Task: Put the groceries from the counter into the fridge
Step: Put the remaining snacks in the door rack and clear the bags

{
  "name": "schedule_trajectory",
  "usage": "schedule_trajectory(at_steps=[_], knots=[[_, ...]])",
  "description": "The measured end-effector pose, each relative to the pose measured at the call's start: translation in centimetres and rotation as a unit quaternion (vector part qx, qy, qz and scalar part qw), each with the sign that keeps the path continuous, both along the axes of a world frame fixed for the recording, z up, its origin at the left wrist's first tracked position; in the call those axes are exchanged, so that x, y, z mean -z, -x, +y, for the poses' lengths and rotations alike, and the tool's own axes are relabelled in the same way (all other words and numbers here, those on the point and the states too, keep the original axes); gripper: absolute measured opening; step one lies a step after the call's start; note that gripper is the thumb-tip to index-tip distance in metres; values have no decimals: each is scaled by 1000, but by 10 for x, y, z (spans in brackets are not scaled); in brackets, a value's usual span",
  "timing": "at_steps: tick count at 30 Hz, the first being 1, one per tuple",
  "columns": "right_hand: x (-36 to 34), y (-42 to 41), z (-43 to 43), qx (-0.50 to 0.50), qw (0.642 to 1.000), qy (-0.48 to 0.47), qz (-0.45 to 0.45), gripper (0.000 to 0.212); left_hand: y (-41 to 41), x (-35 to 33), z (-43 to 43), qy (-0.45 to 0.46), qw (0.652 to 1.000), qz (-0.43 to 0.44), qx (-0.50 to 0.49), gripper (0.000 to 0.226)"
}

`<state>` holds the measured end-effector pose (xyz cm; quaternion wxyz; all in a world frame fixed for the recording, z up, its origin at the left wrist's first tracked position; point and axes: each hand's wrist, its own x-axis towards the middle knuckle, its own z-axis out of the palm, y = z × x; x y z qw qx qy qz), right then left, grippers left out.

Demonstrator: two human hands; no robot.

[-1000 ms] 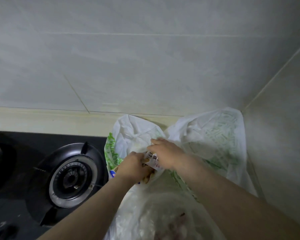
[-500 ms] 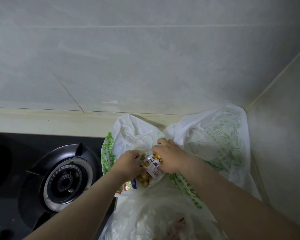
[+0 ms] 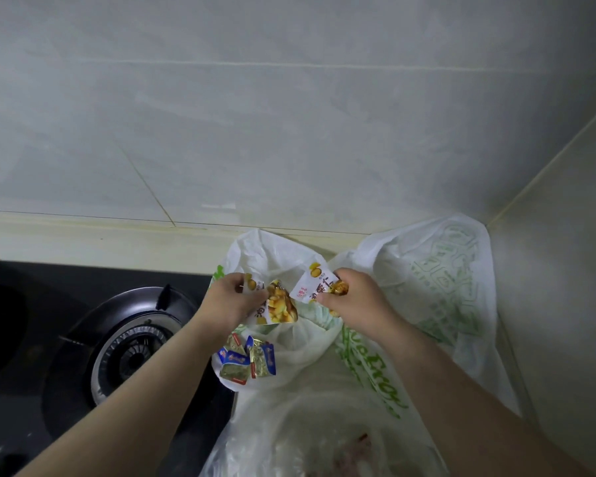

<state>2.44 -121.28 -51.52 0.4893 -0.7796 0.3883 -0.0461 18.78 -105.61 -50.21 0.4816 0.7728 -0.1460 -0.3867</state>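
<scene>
Both hands are over an open white plastic bag with green print [image 3: 434, 284] in the counter's corner. My left hand [image 3: 229, 299] grips a white and yellow snack packet [image 3: 279, 306]. My right hand [image 3: 353, 299] grips a second packet [image 3: 315, 285] of the same kind, held just to the right of the first. Below them, several small gold and blue foil packets [image 3: 246, 361] lie on the bag's edge. A clear bag [image 3: 324, 438] with something reddish inside sits at the bottom, its contents blurred.
A black gas hob with a round burner [image 3: 131, 352] lies left of the bags. The tiled wall [image 3: 289, 132] stands behind, and a side wall [image 3: 565, 270] closes off the right. A pale counter strip [image 3: 83, 242] runs along the back.
The hands were close together inside the bag. They have drawn apart, each lifting out a snack packet, and the small foil packets have come into view.
</scene>
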Motion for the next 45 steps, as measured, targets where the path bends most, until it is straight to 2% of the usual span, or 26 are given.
schedule_trajectory(at_steps=[7, 10, 13, 18, 22, 27, 31, 34, 37, 45], knots=[[-25, 3, 37, 85, 991, -80, -65, 11, -6, -12, 37, 72, 987, 93, -106, 10], [-41, 4, 61, 128, 975, -142, -110, 21, -9, -22, 63, 118, 978, 126, -119, 20], [-58, 2, 87, 167, 952, -210, -143, 13, -9, -34, 89, 149, 971, 150, -111, 12], [-90, -4, 137, 167, 952, -212, -146, 15, -15, -55, 132, 196, 958, 184, -103, 15], [-110, -14, 175, 159, 952, -206, -161, 14, -17, -77, 176, 267, 932, 222, -104, 21], [-136, -38, 227, 127, 947, -233, -182, 16, -25, -99, 234, 336, 899, 250, -127, 17], [-154, -65, 270, 83, 947, -244, -192, 22, -36, -115, 285, 380, 880, 222, -177, 11], [-163, -84, 299, 59, 950, -240, -193, 22, -48, -122, 325, 360, 898, 159, -197, 31], [-169, -100, 329, 27, 954, -230, -191, 21, -53, -132, 367, 341, 906, 116, -224, 14], [-181, -147, 424, -131, 953, -200, -186, 13, -43, -151, 485, 310, 887, 28, -340, 16]])
